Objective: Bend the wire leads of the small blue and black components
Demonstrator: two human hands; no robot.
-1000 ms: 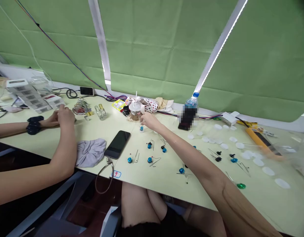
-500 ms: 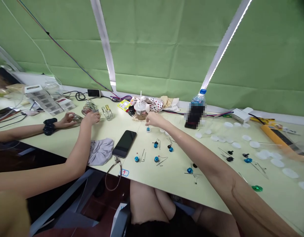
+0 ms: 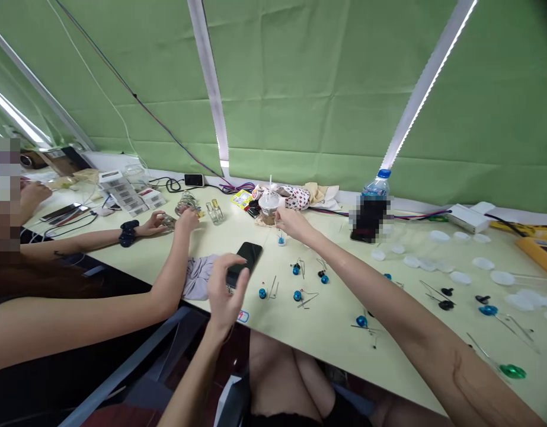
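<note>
My right hand reaches far over the table, its fingertips pinched just above a small blue piece in a white cap. What the fingertips hold is too small to make out. Above the front edge, my left hand is raised with thumb and fingers apart and nothing between them, partly in front of a black phone. Several blue balls with bent metal rods and small black parts lie between my arms, among them one blue ball near the front and another blue ball behind it.
At the left, another person's hands handle coiled items beside glass bottles. A grey cloth lies by the phone. A drink cup and a water bottle stand at the back; white discs and a green piece lie right.
My left hand has come into view over the front edge, near the phone. The view has shifted left. My right hand remains above the small blue piece.
</note>
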